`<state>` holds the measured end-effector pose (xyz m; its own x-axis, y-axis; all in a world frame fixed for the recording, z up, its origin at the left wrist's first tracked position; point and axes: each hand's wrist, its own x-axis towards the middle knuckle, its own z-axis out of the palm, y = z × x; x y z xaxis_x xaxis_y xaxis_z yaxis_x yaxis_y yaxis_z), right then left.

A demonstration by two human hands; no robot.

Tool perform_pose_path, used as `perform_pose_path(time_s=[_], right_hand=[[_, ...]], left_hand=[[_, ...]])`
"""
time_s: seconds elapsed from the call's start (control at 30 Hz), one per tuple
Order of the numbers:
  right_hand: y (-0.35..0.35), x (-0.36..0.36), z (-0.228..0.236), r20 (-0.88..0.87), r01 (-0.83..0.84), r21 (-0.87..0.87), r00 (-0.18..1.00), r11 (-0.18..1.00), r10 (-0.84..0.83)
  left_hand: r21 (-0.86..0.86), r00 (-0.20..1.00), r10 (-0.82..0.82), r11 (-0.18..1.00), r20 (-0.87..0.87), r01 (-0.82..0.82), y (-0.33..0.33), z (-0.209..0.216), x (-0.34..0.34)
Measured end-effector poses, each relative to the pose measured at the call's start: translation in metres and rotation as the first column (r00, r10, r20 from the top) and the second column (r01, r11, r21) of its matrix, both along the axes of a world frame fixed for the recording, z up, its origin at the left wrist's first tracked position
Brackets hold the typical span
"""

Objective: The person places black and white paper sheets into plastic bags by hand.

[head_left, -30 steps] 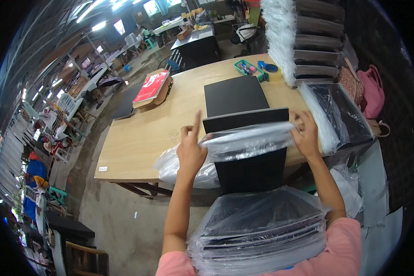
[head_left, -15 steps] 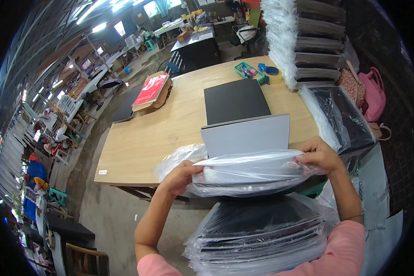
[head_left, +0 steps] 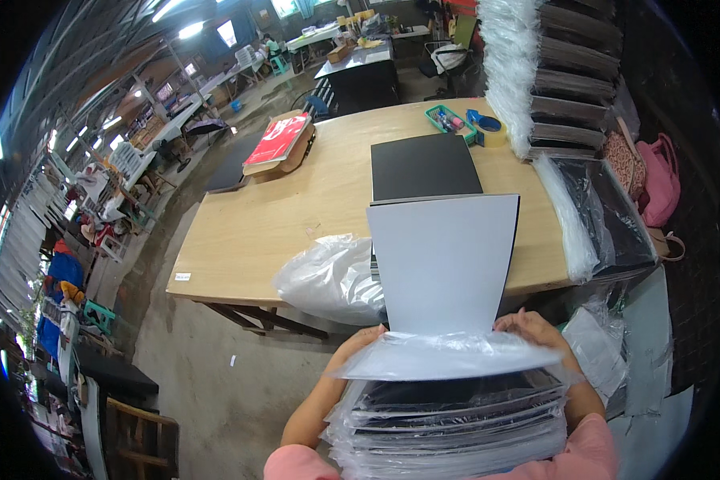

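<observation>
A white-faced board with a dark edge (head_left: 446, 264) stands tilted before me, its lower part inside a clear plastic bag (head_left: 456, 352). My left hand (head_left: 360, 344) is closed at the left side of the bag's mouth, its fingertips beside the board's edge. On the other side my right hand (head_left: 536, 328) has its fingers curled at the bag's mouth by the board's right edge. Below the bag lies a stack of dark boards in clear plastic (head_left: 456, 424), close against me. Behind the white-faced board, a black board (head_left: 424, 166) rests on the wooden table (head_left: 248, 248).
Crumpled clear plastic (head_left: 332, 276) hangs over the table's front edge. Farther back are a red-covered book or pad (head_left: 278, 138), a green basket of small items (head_left: 448, 122) and a tape dispenser (head_left: 488, 130). Wrapped boards (head_left: 568, 80) are piled high at the right, near a pink bag (head_left: 660, 180).
Both hands have drawn the bag toward me and down over the stack. More of the white face now shows above the bag's mouth. The view has shifted slightly.
</observation>
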<state>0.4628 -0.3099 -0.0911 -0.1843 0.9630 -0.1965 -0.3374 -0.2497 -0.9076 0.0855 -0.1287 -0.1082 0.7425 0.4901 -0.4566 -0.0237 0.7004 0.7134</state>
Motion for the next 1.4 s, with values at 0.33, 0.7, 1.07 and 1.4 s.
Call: perform_pose_path(time_s=[0.33,0.7,1.07,1.4], right_hand=[[-0.001,-0.005,0.064,-0.101,-0.055,-0.055,0.994,0.997,0.049],[0.025,0.016,-0.073,0.107,-0.001,-0.343,0.993,0.939,0.040],[0.018,0.045,-0.161,0.813,0.412,-0.013,0.535,0.911,-0.230],[0.098,-0.062,0.186,0.986,-0.610,-0.037,0.105,0.792,0.128]], left_hand=[[0.432,0.964,-0.033,0.889,-0.263,0.148,0.001,0.001,0.002],[0.756,0.583,0.620,0.655,-0.525,-0.016,-0.007,-0.100,-0.003],[0.858,0.380,0.844,-0.474,0.379,0.197,0.086,0.045,-0.050],[0.803,0.400,0.885,-0.054,-0.237,0.594,0.164,0.100,-0.087]])
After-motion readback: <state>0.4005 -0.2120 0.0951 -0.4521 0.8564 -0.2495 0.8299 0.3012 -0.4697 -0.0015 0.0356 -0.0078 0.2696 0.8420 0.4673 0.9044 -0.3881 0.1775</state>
